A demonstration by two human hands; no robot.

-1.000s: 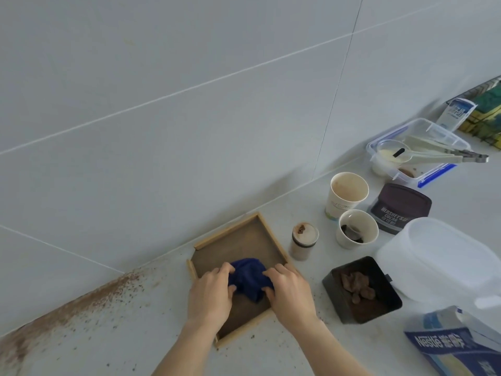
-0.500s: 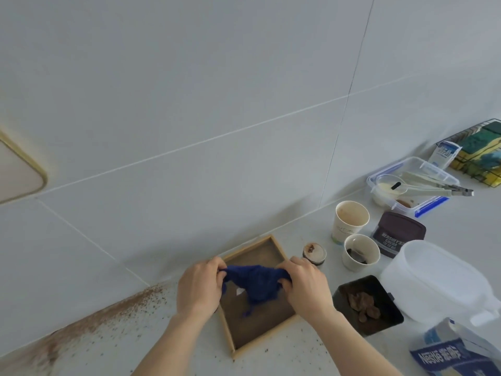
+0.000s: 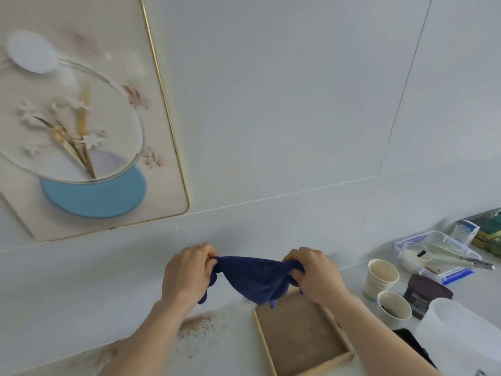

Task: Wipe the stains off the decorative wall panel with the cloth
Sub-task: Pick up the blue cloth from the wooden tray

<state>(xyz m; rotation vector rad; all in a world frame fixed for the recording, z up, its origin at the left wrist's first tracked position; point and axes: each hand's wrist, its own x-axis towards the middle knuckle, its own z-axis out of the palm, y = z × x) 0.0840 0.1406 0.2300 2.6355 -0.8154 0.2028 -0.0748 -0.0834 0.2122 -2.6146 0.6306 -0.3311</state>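
Note:
A dark blue cloth (image 3: 254, 278) hangs stretched between my two hands, above the counter and in front of the tiled wall. My left hand (image 3: 187, 272) pinches its left end and my right hand (image 3: 314, 272) grips its right end. The decorative wall panel (image 3: 81, 118) is on the wall at the upper left: beige with a thin gold edge, a flower motif, a glass ring and a blue disc. Brownish smudges (image 3: 135, 96) show on it near the flowers and at its right side. The panel lies well above and left of my hands.
A shallow wooden tray (image 3: 301, 335) sits on the counter below the cloth. Brown powder (image 3: 195, 327) is scattered left of it. To the right stand two paper cups (image 3: 381, 278), a dark jar (image 3: 425, 294), a clear lidded box with tongs (image 3: 439, 253) and a white plastic container (image 3: 461, 335).
Both hands lifted the cloth out of the wooden tray and pulled it apart between them. My view rose and turned left, bringing the wall panel into sight.

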